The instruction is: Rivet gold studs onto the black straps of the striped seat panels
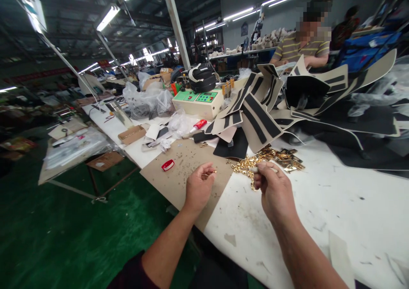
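My left hand (200,187) is closed above the brown board (179,170), with a small gold metal piece (215,172) pinched between thumb and fingertips. My right hand (275,189) is closed round a thin pale stick-like tool (254,169); its kind is hidden by my fingers. Just beyond my right fingers lies a heap of small gold metal fittings (243,166), partly covered by that hand. Flat gold plates (292,163) spread out to its right. Beyond my left hand sits a small red object (168,165) with a pale middle.
Beige panels with black strips (260,121) pile up behind the fittings. A machine with a green control panel (198,104), a red tube (200,124) and a cardboard tray (131,134) stand on the white table (319,208). A co-worker in a striped shirt (286,48) is across the table.
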The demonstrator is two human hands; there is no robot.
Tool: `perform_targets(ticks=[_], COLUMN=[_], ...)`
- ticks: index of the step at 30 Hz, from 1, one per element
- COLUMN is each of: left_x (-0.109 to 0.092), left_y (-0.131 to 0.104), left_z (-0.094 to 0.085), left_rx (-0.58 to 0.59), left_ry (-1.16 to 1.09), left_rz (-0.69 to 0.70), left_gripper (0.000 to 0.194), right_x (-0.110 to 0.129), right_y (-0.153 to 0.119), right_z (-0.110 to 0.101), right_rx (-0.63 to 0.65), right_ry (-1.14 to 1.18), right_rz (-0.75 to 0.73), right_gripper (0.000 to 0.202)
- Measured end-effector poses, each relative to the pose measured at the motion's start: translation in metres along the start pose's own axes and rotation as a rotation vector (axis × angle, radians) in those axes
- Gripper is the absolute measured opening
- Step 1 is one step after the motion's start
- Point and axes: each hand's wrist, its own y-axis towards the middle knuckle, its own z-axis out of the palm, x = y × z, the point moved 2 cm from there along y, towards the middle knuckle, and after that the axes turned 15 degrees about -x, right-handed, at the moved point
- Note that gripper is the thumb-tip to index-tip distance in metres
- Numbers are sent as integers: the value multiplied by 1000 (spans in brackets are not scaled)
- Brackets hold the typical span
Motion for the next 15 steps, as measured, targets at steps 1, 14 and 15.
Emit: perform_targets(ticks=[1, 14, 15], left_x=[4, -13, -15], left_y=[7, -44, -44], left_z=[-5, 70, 75], left_rx=[-6, 491, 504], left_ry=[76, 529, 574], left_rz=[68, 630, 626], left_gripper=[32, 16, 17], right_x=[2, 7, 8], right_y=[1, 11, 10], right_z=[0, 1, 2], right_rx=[-10, -64, -64], right_ry=[15, 142, 137], right_rz=[6, 81, 76], right_gripper=[20, 25, 25])
